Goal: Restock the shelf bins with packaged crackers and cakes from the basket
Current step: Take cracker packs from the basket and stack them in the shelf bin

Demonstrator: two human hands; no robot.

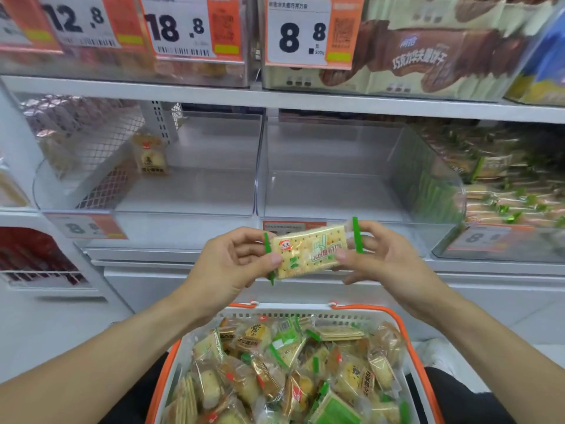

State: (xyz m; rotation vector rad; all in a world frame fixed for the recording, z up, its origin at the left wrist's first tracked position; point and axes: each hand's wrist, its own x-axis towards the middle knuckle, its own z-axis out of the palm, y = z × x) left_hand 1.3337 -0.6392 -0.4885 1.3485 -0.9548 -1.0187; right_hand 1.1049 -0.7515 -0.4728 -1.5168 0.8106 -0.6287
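Nearest my view: basket (pixel 406 338), white with orange rim and handles, heaped with small wrapped crackers and cakes (pixel 293 368); wrappers clear with green, gold or red print, their writing too small for me to read.

Above the basket, in front of the shelf: one cracker packet (pixel 310 251), clear wrapper with green sealed ends, square pale crackers inside, a small red logo at its left and green Chinese characters at its right. My left hand (pixel 232 261) pinches the packet's left end between thumb and fingers; my right hand (pixel 385 258) pinches the right end likewise. Packet held level, tilted slightly up to the right.

Behind it, middle shelf: two clear bins. Left bin (pixel 189 197) holds a single wrapped cake (pixel 150 156) standing at its back left. Right bin (pixel 351 191) shows bare floor. Further right, a bin of green-ended cracker packets (pixel 501 191).

Price tags, upper shelf, orange-bordered: "12.8" (pixel 73 19), "18.8" (pixel 177 27), "8.8" with "500g" (pixel 301 33). Brown-and-cream wafer packs (pixel 428 59) with Chinese lettering beside the last. Lower tags read "8." only, blurred.
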